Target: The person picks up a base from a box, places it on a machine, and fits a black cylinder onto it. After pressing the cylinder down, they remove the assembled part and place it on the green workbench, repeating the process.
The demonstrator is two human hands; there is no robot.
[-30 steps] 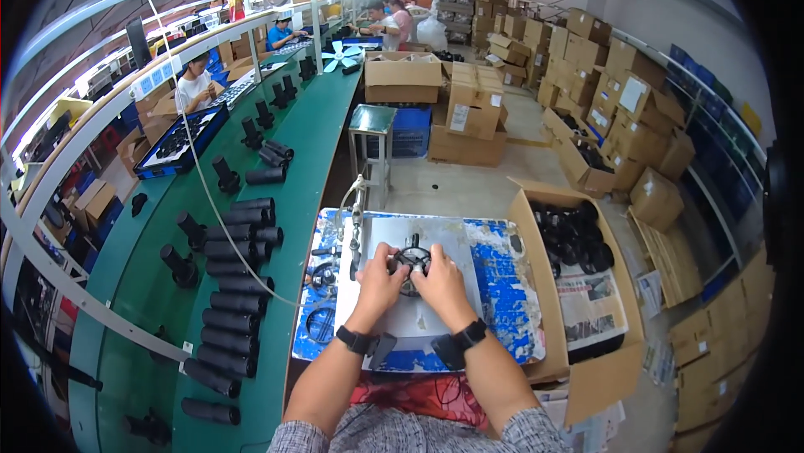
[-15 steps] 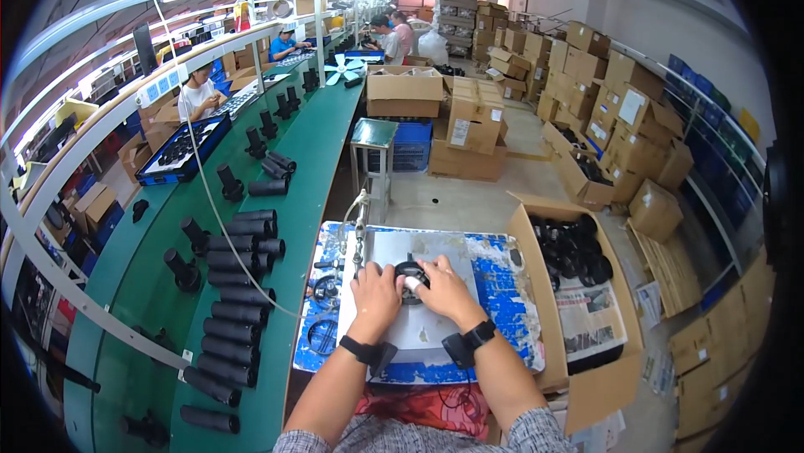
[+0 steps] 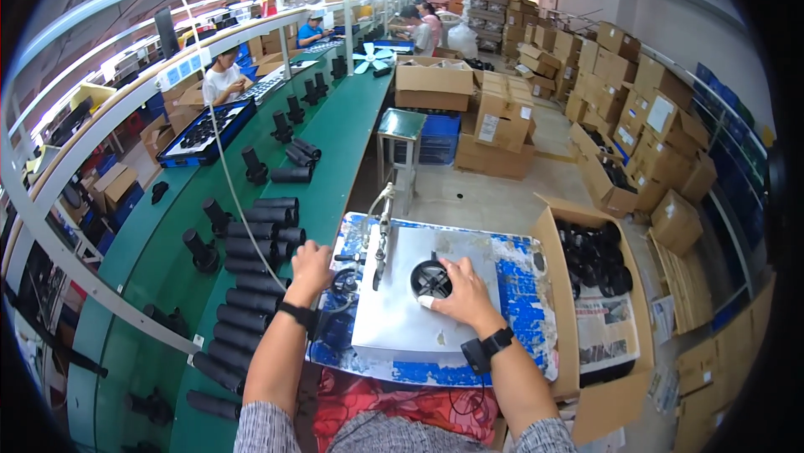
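Observation:
My right hand [image 3: 466,294] grips the edge of a black round plastic part [image 3: 431,280] with cross-shaped spokes inside its rim. A white covering shows on the thumb. That part lies on a grey metal plate [image 3: 402,319], beside a metal lever fixture [image 3: 383,239] with a thin hose. My left hand [image 3: 311,269] is off the plate, over the edge of the green bench. Its fingers are loosely bent and apart, with nothing visible in them. Closest to it are black tubes [image 3: 262,231] lying in a row on the bench.
The worn blue-and-white tabletop [image 3: 523,302] carries the plate. At its right stands an open carton [image 3: 548,285] of black parts. A metal stool [image 3: 400,128] and stacked cartons [image 3: 502,114] are beyond. Along the green bench [image 3: 339,147], black pieces stand upright; co-workers sit further off.
My left hand has left the round part and moved left to the bench edge. My right hand stays on the part, whose spokes now show. The whole view has shifted.

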